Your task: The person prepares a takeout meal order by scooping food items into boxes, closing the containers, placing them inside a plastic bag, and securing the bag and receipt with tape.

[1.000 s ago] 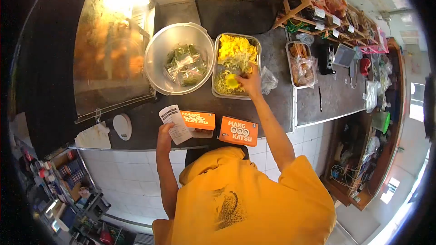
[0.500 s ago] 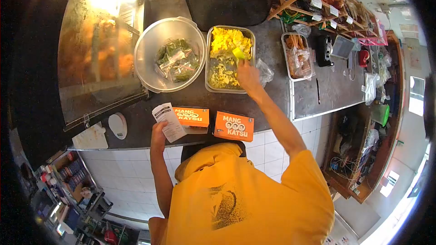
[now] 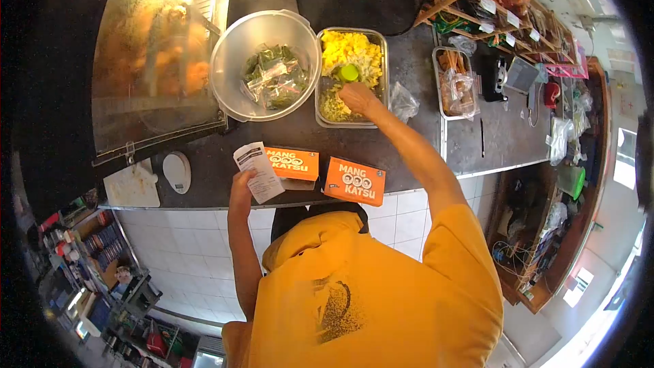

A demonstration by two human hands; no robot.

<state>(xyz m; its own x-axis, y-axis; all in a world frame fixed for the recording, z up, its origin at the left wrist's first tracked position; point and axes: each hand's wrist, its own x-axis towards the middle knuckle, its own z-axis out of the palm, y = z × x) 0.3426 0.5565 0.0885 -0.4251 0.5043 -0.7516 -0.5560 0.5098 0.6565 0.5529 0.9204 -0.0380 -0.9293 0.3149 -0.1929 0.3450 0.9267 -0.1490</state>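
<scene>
My right hand [image 3: 359,99] is closed around a small lime-green scoop [image 3: 349,72], its rounded head over the food. Beneath it is a clear rectangular tray [image 3: 386,82] holding bright yellow, crumbly food [image 3: 340,48], heaped at the far end and thinner at the near end. Pinched in my left hand [image 3: 242,184] is a printed paper slip [image 3: 259,172], which overlaps the left edge of an orange "MANG KATSU" box [image 3: 294,162]. A second orange box [image 3: 354,182] with the same lettering lies to its right, at the counter's front edge.
Left of the tray stands a large translucent tub [image 3: 225,85] with bagged greens. A glass-fronted, lit cabinet [image 3: 153,75] is farther left, near a white kitchen scale [image 3: 177,172]. Crumpled plastic [image 3: 404,102], another tray [image 3: 443,112] of wrapped food and a wooden rack [image 3: 443,3] are rightward.
My right hand has drawn back slightly to the left, and the scoop's head now faces upward more. The view has shifted a little. My left hand still holds the slip.
</scene>
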